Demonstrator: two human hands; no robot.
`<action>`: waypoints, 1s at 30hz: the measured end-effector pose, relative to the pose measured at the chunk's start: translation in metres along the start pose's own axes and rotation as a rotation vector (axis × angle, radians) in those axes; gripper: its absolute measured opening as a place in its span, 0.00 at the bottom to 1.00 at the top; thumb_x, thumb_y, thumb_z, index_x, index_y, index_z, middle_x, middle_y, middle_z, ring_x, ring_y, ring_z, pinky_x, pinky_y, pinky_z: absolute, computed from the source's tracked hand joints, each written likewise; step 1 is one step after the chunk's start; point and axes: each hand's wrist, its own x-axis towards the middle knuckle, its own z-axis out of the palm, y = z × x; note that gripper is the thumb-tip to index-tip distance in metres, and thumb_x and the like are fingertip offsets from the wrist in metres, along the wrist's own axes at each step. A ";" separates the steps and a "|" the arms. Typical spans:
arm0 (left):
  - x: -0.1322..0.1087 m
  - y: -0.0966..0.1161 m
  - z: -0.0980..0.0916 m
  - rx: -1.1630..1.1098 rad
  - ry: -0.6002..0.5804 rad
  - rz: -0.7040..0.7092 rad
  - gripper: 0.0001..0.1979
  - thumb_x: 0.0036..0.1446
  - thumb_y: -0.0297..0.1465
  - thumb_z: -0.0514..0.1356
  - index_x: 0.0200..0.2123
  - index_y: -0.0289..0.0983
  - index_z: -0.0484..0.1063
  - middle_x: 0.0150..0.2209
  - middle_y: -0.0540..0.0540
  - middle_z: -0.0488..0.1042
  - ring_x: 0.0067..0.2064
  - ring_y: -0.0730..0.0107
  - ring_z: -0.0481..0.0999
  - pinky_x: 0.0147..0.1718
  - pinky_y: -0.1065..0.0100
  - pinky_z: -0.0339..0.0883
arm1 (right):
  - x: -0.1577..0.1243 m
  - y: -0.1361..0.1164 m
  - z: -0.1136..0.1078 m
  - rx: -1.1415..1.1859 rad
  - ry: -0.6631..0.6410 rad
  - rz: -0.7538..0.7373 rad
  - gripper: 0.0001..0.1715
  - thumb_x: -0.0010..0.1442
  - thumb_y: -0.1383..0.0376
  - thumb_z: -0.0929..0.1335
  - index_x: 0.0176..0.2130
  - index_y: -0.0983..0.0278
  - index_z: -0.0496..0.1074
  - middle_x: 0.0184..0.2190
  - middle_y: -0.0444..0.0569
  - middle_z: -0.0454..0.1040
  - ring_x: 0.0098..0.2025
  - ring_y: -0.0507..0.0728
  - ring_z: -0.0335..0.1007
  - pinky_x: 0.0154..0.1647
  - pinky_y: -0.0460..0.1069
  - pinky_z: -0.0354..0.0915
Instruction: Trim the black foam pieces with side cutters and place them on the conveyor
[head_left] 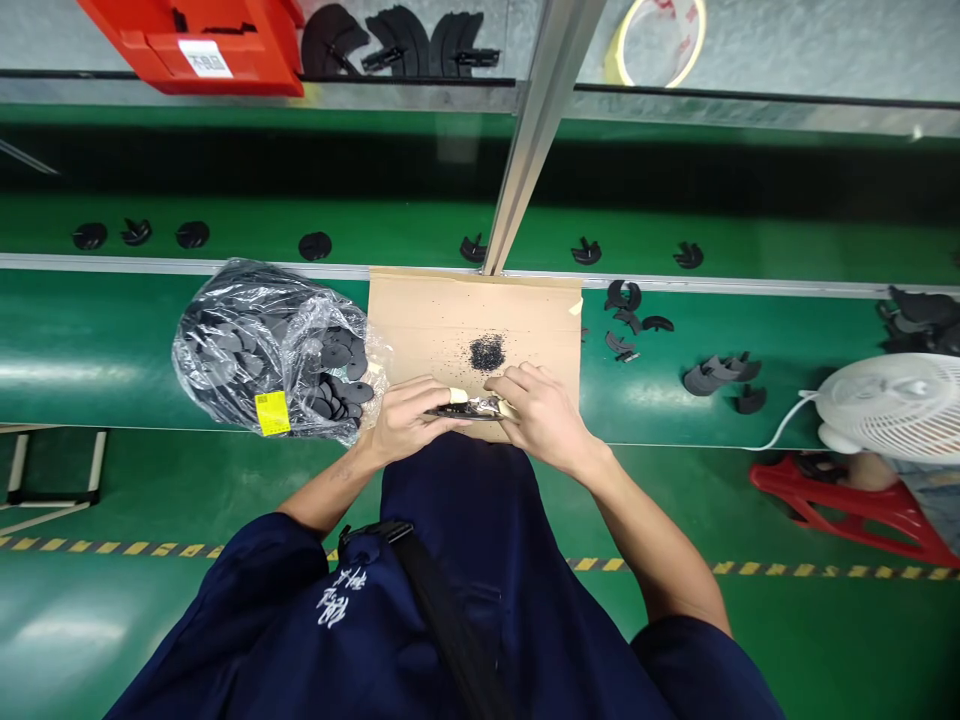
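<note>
In the head view, my left hand (411,418) is closed around a flat black plastic part (448,411) at the near edge of the cardboard sheet (409,320). My right hand (546,418) grips a pair of nippers (487,405), whose metal head meets the right side of the part. Fingers cover much of both, so the exact contact is hidden. Pale coverings wrap at least one finger of each hand. Beyond the hands, a small heap of black trimmings (487,352) lies on the cardboard, with loose specks scattered around it.
A clear plastic bag (232,300) of black parts sits at left. More black parts (709,375) lie to the right, near a white fan (892,405). Spaced parts line the green strip (390,225) behind a metal post (536,130). A red bin (225,50) stands above.
</note>
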 end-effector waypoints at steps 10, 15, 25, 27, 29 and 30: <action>-0.005 -0.005 0.006 -0.048 -0.002 -0.055 0.10 0.61 0.37 0.69 0.36 0.35 0.77 0.28 0.48 0.78 0.28 0.74 0.75 0.29 0.71 0.68 | 0.003 -0.005 0.010 -0.034 -0.239 0.194 0.11 0.63 0.71 0.63 0.38 0.64 0.75 0.30 0.50 0.75 0.31 0.57 0.64 0.32 0.51 0.49; -0.010 -0.007 0.009 -0.101 0.003 -0.010 0.08 0.61 0.34 0.69 0.39 0.35 0.77 0.30 0.46 0.80 0.29 0.72 0.75 0.30 0.69 0.69 | -0.003 -0.007 0.015 0.119 -0.237 0.227 0.13 0.63 0.71 0.63 0.38 0.62 0.76 0.30 0.49 0.77 0.29 0.54 0.67 0.30 0.49 0.48; 0.002 -0.006 0.000 -0.067 0.039 0.036 0.08 0.63 0.35 0.67 0.41 0.36 0.78 0.30 0.46 0.79 0.29 0.72 0.75 0.30 0.68 0.68 | -0.004 0.003 0.007 0.093 0.025 0.123 0.15 0.62 0.72 0.63 0.40 0.62 0.77 0.32 0.49 0.80 0.34 0.56 0.73 0.36 0.48 0.59; 0.002 -0.007 -0.001 -0.075 0.038 0.040 0.08 0.63 0.35 0.67 0.42 0.36 0.78 0.30 0.45 0.80 0.30 0.72 0.75 0.30 0.68 0.68 | -0.004 0.003 0.009 0.063 0.024 0.117 0.14 0.62 0.72 0.63 0.39 0.62 0.77 0.30 0.48 0.79 0.33 0.56 0.73 0.35 0.48 0.59; 0.002 -0.007 -0.001 -0.090 0.037 0.042 0.09 0.62 0.34 0.68 0.43 0.36 0.78 0.31 0.45 0.80 0.30 0.72 0.75 0.31 0.68 0.68 | -0.003 0.003 0.010 0.048 0.016 0.116 0.13 0.62 0.72 0.63 0.39 0.62 0.77 0.30 0.48 0.79 0.32 0.55 0.72 0.35 0.48 0.58; 0.002 -0.006 -0.001 -0.098 0.036 0.040 0.09 0.62 0.34 0.68 0.43 0.36 0.78 0.31 0.45 0.80 0.30 0.72 0.75 0.31 0.68 0.68 | -0.003 0.003 0.011 0.044 0.011 0.119 0.13 0.62 0.72 0.63 0.39 0.62 0.77 0.30 0.48 0.79 0.32 0.55 0.72 0.35 0.48 0.58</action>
